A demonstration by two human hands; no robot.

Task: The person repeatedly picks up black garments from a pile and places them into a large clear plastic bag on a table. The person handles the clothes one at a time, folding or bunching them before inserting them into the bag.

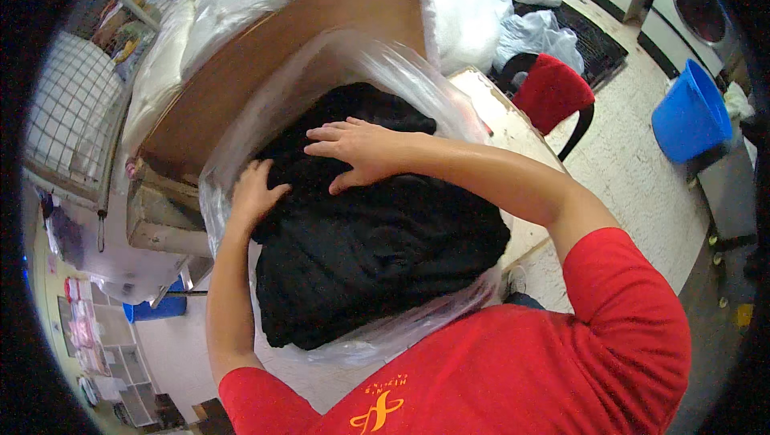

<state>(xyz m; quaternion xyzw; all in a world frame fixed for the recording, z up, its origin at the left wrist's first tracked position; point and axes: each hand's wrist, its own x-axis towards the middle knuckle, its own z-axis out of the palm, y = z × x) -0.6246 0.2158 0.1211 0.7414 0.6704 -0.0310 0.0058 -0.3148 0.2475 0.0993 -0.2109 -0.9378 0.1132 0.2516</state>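
Observation:
A large bundle of black cloth (385,248) lies in front of me on a clear plastic bag (397,56), whose loose edges stand up behind it and show below it. My left hand (255,193) rests at the left side of the cloth, fingers spread, thumb pointing right. Near the upper middle of the bundle, my right hand (358,154) lies flat on the black cloth with its fingers apart. Neither hand grips the cloth. The surface under the bundle is mostly hidden.
Behind the bag rises a brown board (313,13) with white wrapped bundles (234,1) along its top. A pale tabletop (529,134) edges the right side, beside a red-backed chair (553,95). Farther right stands a blue bin (692,116). A wire-mesh rack (75,104) is at left.

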